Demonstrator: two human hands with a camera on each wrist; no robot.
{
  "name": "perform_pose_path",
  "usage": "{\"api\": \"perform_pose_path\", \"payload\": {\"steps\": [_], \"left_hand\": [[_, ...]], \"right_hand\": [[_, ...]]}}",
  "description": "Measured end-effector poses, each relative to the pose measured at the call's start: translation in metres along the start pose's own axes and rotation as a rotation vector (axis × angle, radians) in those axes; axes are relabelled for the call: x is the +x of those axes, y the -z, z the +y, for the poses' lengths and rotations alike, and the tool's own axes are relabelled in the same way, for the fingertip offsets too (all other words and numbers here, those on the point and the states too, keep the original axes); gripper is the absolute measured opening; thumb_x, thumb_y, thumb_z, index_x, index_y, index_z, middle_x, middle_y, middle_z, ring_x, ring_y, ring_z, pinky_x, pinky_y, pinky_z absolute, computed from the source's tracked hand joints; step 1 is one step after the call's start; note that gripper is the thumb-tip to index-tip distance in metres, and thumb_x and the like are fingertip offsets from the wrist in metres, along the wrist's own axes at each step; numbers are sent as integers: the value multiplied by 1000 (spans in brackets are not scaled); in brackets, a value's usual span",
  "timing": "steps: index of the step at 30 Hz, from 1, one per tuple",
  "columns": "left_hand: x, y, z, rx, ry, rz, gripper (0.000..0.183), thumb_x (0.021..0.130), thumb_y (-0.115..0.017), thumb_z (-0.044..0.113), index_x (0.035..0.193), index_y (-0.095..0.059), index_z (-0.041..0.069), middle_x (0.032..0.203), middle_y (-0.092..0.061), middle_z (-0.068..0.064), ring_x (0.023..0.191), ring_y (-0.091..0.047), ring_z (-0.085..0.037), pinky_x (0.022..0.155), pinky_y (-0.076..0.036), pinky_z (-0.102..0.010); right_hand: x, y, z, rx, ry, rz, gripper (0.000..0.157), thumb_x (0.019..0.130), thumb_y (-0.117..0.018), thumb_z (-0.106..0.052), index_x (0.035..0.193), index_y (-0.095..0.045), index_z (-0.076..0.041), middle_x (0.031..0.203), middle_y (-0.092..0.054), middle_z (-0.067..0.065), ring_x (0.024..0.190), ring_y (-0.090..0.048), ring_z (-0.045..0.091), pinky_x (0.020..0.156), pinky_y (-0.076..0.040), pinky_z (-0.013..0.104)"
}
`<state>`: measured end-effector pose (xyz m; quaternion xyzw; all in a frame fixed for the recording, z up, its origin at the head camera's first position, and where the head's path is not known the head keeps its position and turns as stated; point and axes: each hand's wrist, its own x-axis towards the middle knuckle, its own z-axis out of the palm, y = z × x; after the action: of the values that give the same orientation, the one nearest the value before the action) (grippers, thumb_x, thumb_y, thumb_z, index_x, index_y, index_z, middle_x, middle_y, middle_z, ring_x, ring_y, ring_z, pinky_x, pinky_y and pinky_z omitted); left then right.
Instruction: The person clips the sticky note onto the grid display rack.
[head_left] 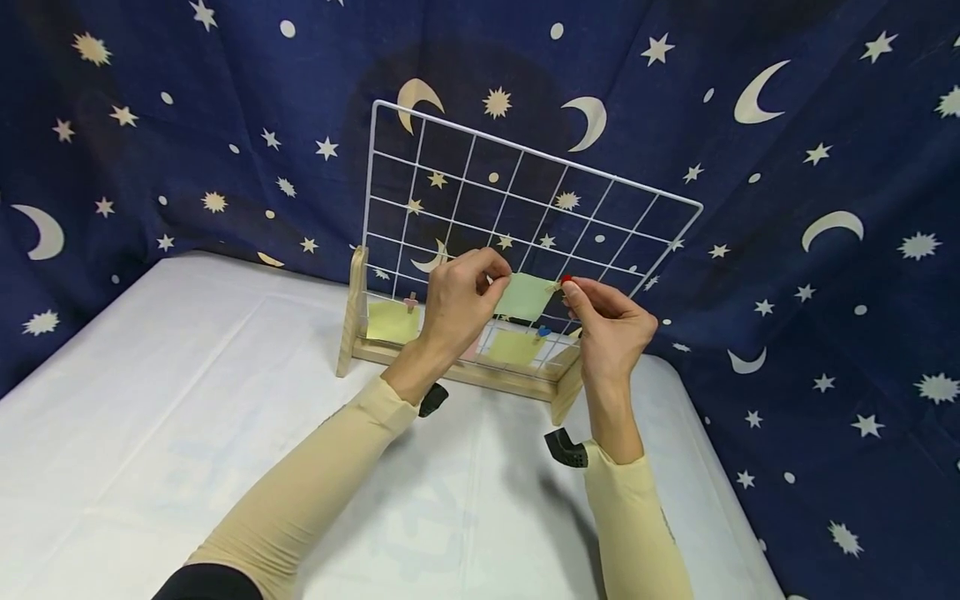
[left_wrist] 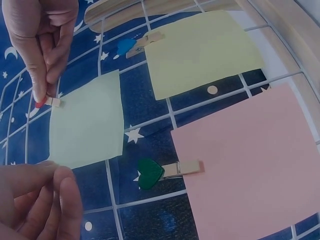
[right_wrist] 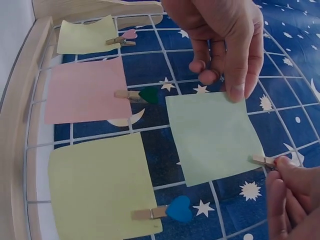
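Note:
A pale green sticky note (head_left: 527, 297) lies against the white wire grid (head_left: 480, 183). My left hand (head_left: 461, 296) pinches its upper left corner between thumb and fingers. At the opposite top corner, my right hand (head_left: 611, 321) pinches a small wooden clothespin (right_wrist: 263, 160) by its red end, most of which the fingers hide. The clothespin's tip overlaps the note's edge. Below hang a pink note (right_wrist: 87, 92) with a green heart clothespin (left_wrist: 151, 173), a yellow note (left_wrist: 200, 52) with a blue heart clothespin (right_wrist: 177, 208), and another yellow note (head_left: 392, 322) with a pink heart clothespin (head_left: 411, 303).
The grid stands in a wooden base (head_left: 457, 372) with wooden side feet (head_left: 351, 312) on a white-covered table (head_left: 187, 400). Behind it hangs a dark blue cloth (head_left: 225, 67) with moons and stars. A black wrist camera (head_left: 566, 448) sits at the right sleeve.

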<state>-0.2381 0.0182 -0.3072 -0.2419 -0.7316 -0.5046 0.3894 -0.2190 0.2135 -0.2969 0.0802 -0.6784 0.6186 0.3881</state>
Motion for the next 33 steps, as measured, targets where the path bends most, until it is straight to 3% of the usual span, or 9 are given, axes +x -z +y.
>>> {"api": "perform_pose_path", "payload": {"steps": [7, 12, 26, 33], "left_hand": [[-1, 3, 1, 44, 0, -8, 5, 91, -79, 4, 90, -77, 9, 85, -79, -3, 59, -59, -12, 59, -43, -25], [-2, 5, -1, 58, -27, -2, 6, 92, -80, 8, 88, -76, 8, 80, -77, -4, 60, -61, -13, 58, -45, -25], [-2, 6, -3, 0, -49, 23, 13, 97, -77, 12, 87, -74, 4, 74, -71, -5, 61, -62, -14, 59, -50, -25], [-2, 3, -3, -17, -79, 67, 27, 102, -68, 14, 77, -69, 6, 64, -63, -3, 56, -55, -13, 55, -44, -25]], "right_hand": [[0, 3, 0, -36, 20, -60, 21, 86, -88, -12, 102, -82, 0, 92, -81, 10, 72, -76, 14, 64, -60, 22], [-7, -1, -18, -95, 79, -95, 20, 91, -82, -6, 105, -79, 7, 97, -79, 22, 71, -76, 12, 64, -60, 22], [-16, -7, -31, -219, 186, -24, 15, 94, -78, -5, 102, -79, 7, 92, -78, 26, 70, -74, 17, 67, -56, 15], [-18, -8, -31, -226, 223, 70, 14, 96, -76, -7, 102, -80, 5, 89, -78, 25, 73, -74, 21, 67, -52, 16]]}}
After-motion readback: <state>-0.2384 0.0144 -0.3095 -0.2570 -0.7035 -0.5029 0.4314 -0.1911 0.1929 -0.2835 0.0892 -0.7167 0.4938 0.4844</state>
